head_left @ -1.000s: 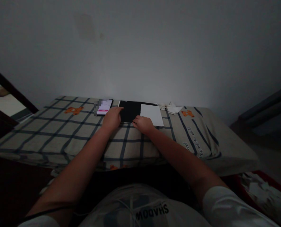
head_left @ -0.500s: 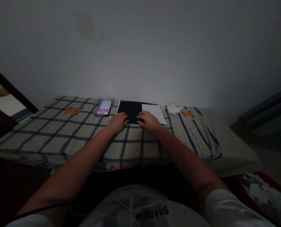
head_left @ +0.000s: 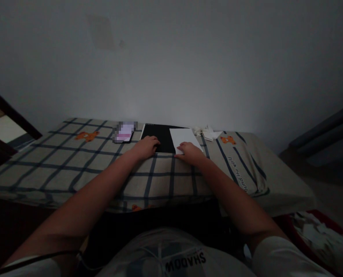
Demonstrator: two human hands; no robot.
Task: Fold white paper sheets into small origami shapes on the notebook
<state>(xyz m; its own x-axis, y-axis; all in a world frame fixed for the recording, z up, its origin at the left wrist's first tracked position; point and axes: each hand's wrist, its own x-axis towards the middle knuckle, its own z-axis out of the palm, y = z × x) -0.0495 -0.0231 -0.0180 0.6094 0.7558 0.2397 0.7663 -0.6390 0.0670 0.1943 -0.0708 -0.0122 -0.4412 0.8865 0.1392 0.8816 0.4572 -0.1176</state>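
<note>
The left hand (head_left: pixel 146 147) rests palm down on the near left edge of the black pad (head_left: pixel 159 137), its fingers together and lying flat on the dark surface; half a second ago it sat slightly lower and further left, just at the pad's corner. The right hand (head_left: pixel 189 150) has slid to the right, off the black area, and now presses on the near edge of the white sheet (head_left: pixel 184 138), fingers curled loosely down on the paper; whether it pinches the edge cannot be told. The sheet lies on the right part of the pad, and it now looks turned a little, its near corner nearer the hand than before. Pad and sheet sit at the far side of the checked cloth (head_left: pixel 73 161), close to the wall. A phone (head_left: pixel 124 133) lies just left of the pad, and small folded papers (head_left: pixel 210 133) lie just right of it, both unmoved.
</note>
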